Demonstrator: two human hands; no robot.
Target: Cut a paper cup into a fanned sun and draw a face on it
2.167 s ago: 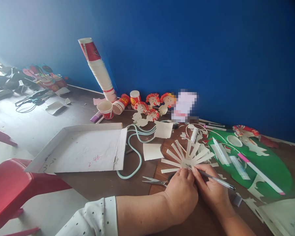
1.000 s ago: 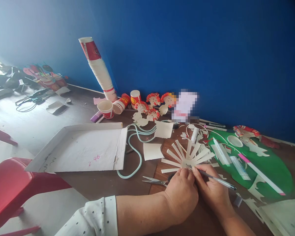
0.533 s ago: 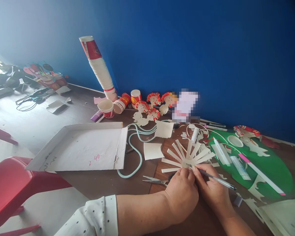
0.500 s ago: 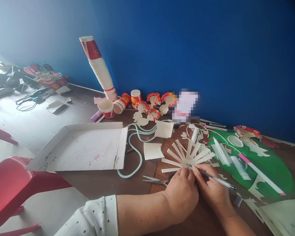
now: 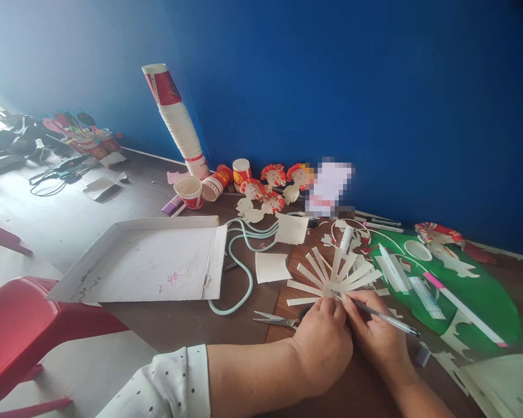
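Observation:
My left hand (image 5: 325, 342) is closed on the near edge of a cut paper cup (image 5: 340, 284), whose sides are slit into pale strips that fan out. In my right hand (image 5: 375, 331) is a pen (image 5: 394, 321), its tip at the cup's round middle. My fingers hide the near part of the cup. Just left of my left hand lie scissors (image 5: 276, 319), blades pointing left and handles partly covered. Two cream paper pieces (image 5: 272, 267) are on the table beyond them.
A white box lid (image 5: 157, 261) lies at the left, beside a pale cable (image 5: 249, 278). Tall stacked cups (image 5: 178, 125) lean by the blue wall near several paper lion-like figures (image 5: 272, 176). Right: a green sheet (image 5: 497, 307) bearing glue tubes (image 5: 394, 270) and a marker (image 5: 466, 310). A red chair (image 5: 21, 325) stands lower left.
Almost nothing differs. The whole view has shifted very slightly, while both hands, the pen and the cut cup keep their places.

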